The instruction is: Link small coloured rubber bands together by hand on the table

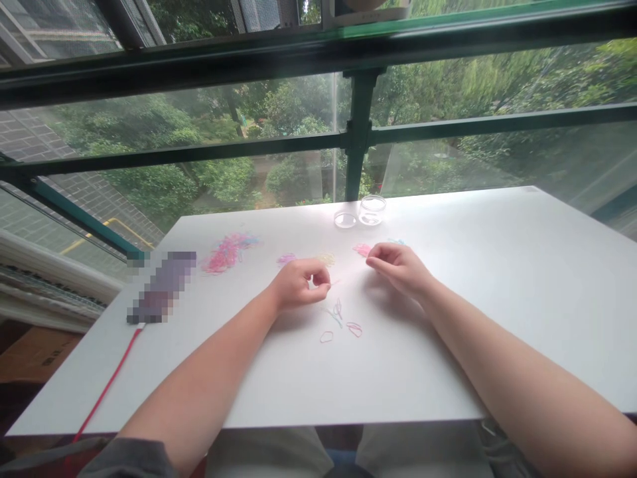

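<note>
My left hand point(303, 283) pinches thumb and forefinger together on a thin pale pink band point(335, 283), whose end sticks out to the right. My right hand point(398, 267) has its fingertips pressed together beside a small pink pile point(362, 250); whether anything is between them is too small to tell. Several loose bands, among them a red one point(354, 328) and a pinkish one point(326, 337), lie in front of my hands. Behind my left hand are a purple pile point(286, 259) and a yellow pile point(326, 259). Some blue bands point(396, 241) show behind my right hand.
A large mixed pile of pink, red and blue bands point(229, 253) lies at the left on the white table point(522, 279). At the back stand a clear round jar point(372, 210) and its lid point(345, 220). A pixelated device point(164, 289) with a red cable point(109, 382) is far left.
</note>
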The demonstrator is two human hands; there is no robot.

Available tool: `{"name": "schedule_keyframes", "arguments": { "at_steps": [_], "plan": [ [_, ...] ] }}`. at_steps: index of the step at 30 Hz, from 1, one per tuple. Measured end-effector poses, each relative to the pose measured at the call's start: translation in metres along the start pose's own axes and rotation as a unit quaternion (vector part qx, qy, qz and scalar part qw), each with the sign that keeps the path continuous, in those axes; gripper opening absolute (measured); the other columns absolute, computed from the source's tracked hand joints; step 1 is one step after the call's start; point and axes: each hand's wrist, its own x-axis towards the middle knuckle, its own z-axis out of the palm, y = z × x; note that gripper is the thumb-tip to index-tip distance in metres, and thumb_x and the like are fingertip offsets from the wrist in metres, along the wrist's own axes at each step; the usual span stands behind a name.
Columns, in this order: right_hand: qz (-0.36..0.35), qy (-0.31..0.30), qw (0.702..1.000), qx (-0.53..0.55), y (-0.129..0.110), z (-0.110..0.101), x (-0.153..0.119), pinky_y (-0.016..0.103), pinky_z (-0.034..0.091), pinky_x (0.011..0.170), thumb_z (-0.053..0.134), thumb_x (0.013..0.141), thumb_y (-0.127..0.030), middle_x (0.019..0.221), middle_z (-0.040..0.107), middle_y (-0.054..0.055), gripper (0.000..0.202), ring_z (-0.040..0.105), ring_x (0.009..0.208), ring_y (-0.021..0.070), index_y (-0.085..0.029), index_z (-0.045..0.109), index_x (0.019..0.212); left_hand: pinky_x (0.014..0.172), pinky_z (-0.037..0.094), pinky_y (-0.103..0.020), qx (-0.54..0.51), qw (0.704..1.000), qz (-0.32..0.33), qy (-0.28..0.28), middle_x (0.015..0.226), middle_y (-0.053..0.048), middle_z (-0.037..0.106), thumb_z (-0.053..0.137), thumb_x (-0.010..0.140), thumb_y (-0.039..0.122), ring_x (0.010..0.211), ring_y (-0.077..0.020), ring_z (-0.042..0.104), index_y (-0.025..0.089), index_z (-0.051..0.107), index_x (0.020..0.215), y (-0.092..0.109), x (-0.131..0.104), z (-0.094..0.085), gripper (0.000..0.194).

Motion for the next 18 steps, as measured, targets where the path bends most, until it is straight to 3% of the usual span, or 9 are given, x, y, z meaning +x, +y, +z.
{"name": "schedule_keyframes", "arguments": {
  "at_steps": [2,4,10,13,18],
  "plan": [
    [0.011,0.041,0.999,0.000,0.003,-0.006,0.001,0.023,0.027,0.049,0.059,0.077,-0.036,0.055,0.045,-0.004,0.024,0.037,0.051,0.0077,-0.015,0.052,0.065,0.059,0.039,-0.021,-0.002,1.000,-0.008,0.018,0.061,0.001,0.059,0.056,0.069,0.013,0.060,-0.0088,0.052,0.015,0.057,0.063,-0.002,-0.001,-0.001,0.006],
    [0.017,0.043,0.999,-0.005,0.004,-0.006,0.000,0.023,0.027,0.048,0.060,0.076,-0.036,0.055,0.045,-0.004,0.025,0.036,0.050,0.0075,-0.016,0.052,0.065,0.059,0.039,-0.021,-0.007,0.999,-0.013,0.032,0.062,0.001,0.060,0.056,0.070,0.013,0.059,-0.0086,0.052,0.015,0.058,0.063,-0.003,-0.001,-0.001,0.007],
    [-0.039,-0.122,0.991,-0.043,-0.008,0.026,-0.008,0.024,0.037,0.055,0.061,0.076,-0.029,0.065,0.051,-0.001,0.018,0.045,0.058,0.0103,-0.016,0.060,0.088,0.058,0.038,-0.022,-0.022,0.999,0.000,0.026,0.063,0.000,0.062,0.057,0.072,0.015,0.058,-0.0085,0.053,0.015,0.061,0.068,-0.002,0.001,0.003,0.006],
    [-0.058,-0.116,0.988,-0.082,-0.014,0.036,-0.009,0.024,0.038,0.056,0.059,0.077,-0.028,0.065,0.052,0.000,0.015,0.046,0.059,0.0109,-0.016,0.061,0.086,0.057,0.038,-0.022,-0.025,0.999,0.006,0.024,0.063,0.000,0.061,0.057,0.072,0.016,0.058,-0.0084,0.052,0.015,0.061,0.069,-0.003,0.001,0.005,0.005],
    [-0.049,-0.104,0.989,-0.095,-0.014,0.033,-0.008,0.024,0.036,0.054,0.055,0.079,-0.026,0.061,0.051,-0.001,0.011,0.043,0.056,0.0104,-0.017,0.057,0.072,0.059,0.039,-0.022,-0.013,1.000,0.011,0.002,0.065,0.000,0.061,0.056,0.072,0.015,0.061,-0.0090,0.053,0.015,0.061,0.070,-0.002,0.001,0.007,0.005]
  ]
}}
